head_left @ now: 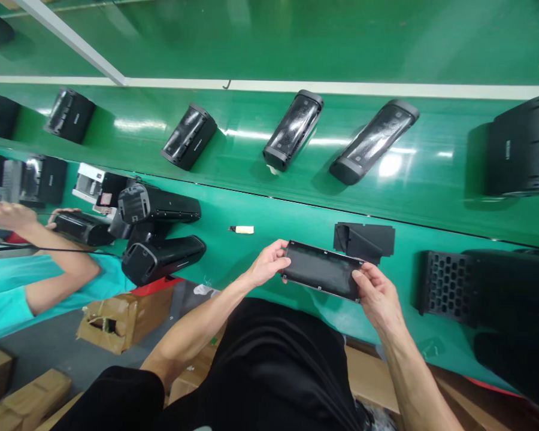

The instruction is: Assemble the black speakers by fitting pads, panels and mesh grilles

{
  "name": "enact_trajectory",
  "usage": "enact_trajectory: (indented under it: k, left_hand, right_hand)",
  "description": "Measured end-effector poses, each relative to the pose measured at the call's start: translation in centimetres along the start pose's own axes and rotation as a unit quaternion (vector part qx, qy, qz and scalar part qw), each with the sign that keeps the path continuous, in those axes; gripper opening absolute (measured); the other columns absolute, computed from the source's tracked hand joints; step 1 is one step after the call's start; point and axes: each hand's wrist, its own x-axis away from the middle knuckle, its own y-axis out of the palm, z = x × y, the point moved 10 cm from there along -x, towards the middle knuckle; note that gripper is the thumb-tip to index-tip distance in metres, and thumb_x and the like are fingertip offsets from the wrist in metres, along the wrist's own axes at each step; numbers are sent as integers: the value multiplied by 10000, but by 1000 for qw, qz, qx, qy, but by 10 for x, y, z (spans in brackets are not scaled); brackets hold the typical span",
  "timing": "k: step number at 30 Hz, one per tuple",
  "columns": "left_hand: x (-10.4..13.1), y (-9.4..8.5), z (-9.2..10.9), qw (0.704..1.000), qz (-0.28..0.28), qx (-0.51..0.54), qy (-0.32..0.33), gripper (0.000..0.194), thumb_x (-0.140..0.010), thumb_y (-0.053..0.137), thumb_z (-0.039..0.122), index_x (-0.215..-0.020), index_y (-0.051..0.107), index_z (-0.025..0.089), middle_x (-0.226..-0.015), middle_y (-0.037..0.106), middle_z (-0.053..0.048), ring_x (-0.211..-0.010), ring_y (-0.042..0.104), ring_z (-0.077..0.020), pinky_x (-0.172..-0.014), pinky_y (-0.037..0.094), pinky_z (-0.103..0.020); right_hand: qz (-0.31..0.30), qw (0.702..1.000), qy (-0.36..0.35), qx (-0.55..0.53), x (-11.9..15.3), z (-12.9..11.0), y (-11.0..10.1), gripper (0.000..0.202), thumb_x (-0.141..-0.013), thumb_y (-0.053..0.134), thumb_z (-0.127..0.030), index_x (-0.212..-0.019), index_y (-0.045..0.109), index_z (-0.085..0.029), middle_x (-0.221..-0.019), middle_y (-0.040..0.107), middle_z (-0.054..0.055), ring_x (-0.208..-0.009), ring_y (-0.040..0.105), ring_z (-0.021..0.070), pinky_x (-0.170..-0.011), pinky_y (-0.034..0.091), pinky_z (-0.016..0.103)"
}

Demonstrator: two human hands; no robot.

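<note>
A black rectangular panel (321,270) with small clips along its long edges is held over the green bench, its dark inner face turned up. My left hand (270,263) grips its left end, thumb on top. At the opposite end my right hand (377,290) pinches it the same way, and its fingers are partly hidden beneath. Just behind the panel lie flat black sheets (375,238), overlapping on the bench. A small cutter with a pale yellow handle (243,229) rests farther left, apart from both hands.
Black speaker-like units (193,136) stand spaced along the green conveyor (247,173) behind the bench. At left, more units (164,257) sit near a co-worker's arm (63,257). A honeycomb-patterned black part (449,284) is at right. Cardboard boxes (126,320) lie below.
</note>
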Motion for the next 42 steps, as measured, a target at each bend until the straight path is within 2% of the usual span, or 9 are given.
enact_trajectory:
  k: [6, 22, 26, 29, 32, 34, 36, 39, 42]
  left_hand:
    - [-1, 0, -1, 1000, -7, 1, 15, 489, -818, 769, 379, -1211, 543, 198, -942, 661, -1, -585, 644, -108, -472, 552, -223]
    - [-8, 3, 3, 999, -17, 6, 35, 493, -827, 795, 413, -1192, 556, 184, -957, 656, -8, -597, 649, -112, -479, 551, -234]
    - [-12, 3, 7, 998, -37, 33, 49, 505, -847, 807, 428, -1221, 577, 178, -987, 673, -30, -602, 657, -118, -490, 552, -238]
    - [-15, -1, 11, 996, -44, 60, 52, 535, -836, 839, 435, -1236, 598, 174, -993, 686, -41, -592, 659, -114, -488, 541, -227]
    - [-19, 3, 14, 987, -69, 133, 61, 628, -828, 842, 546, -1296, 613, 196, -929, 708, -33, -571, 668, -127, -488, 523, -219]
    - [-22, 10, 20, 971, -76, 206, 95, 769, -764, 857, 661, -1356, 624, 228, -1015, 748, -68, -707, 731, -184, -603, 586, -280]
    - [-29, 23, 27, 955, -86, 246, 142, 914, -636, 935, 680, -1385, 649, 241, -1248, 743, -126, -1054, 745, -289, -892, 609, -400]
    - [-43, 54, 38, 946, -133, 245, 167, 1045, -560, 1016, 567, -1474, 616, 256, -1431, 679, -152, -1390, 584, -383, -1187, 427, -517]
    - [-56, 58, 56, 936, -133, 265, 192, 1147, -604, 1006, 549, -1595, 482, 306, -1526, 614, -153, -1474, 508, -396, -1248, 334, -559]
  right_hand:
    - [-8, 1000, -7, 11, -3, -1, 2, 482, -607, 988, -529, -904, 724, -257, -807, 701, -19, -666, 590, 138, -611, 496, 241]
    - [31, 999, -10, -11, -5, -5, -5, 568, -487, 1049, -429, -940, 761, -240, -798, 658, -48, -688, 583, 97, -659, 501, 204]
    - [12, 999, 19, -30, -4, -8, 0, 551, -550, 1022, -484, -974, 768, -239, -872, 747, -3, -698, 653, 139, -682, 547, 267]
    - [-7, 999, 34, -27, -4, -13, 4, 517, -559, 1018, -486, -931, 769, -229, -830, 770, 11, -628, 655, 150, -617, 541, 278]
    - [-17, 999, 23, -44, -6, -20, 11, 503, -576, 1016, -470, -954, 784, -234, -856, 792, 20, -637, 679, 156, -622, 559, 281]
    - [-13, 998, 12, -56, -7, -23, 20, 492, -579, 1012, -473, -957, 788, -250, -834, 791, 10, -604, 667, 154, -597, 562, 281]
    - [-13, 998, 2, -60, -8, -24, 33, 461, -580, 1004, -488, -926, 786, -274, -751, 763, -14, -532, 621, 151, -531, 539, 279]
    - [-53, 998, -16, -41, -17, -33, 55, 404, -634, 966, -523, -917, 787, -299, -720, 730, -26, -535, 619, 162, -533, 550, 292]
    - [-47, 997, -46, 46, -51, -69, 50, 560, -650, 874, -701, -971, 771, -254, -833, 748, 36, -659, 694, 214, -596, 601, 349]
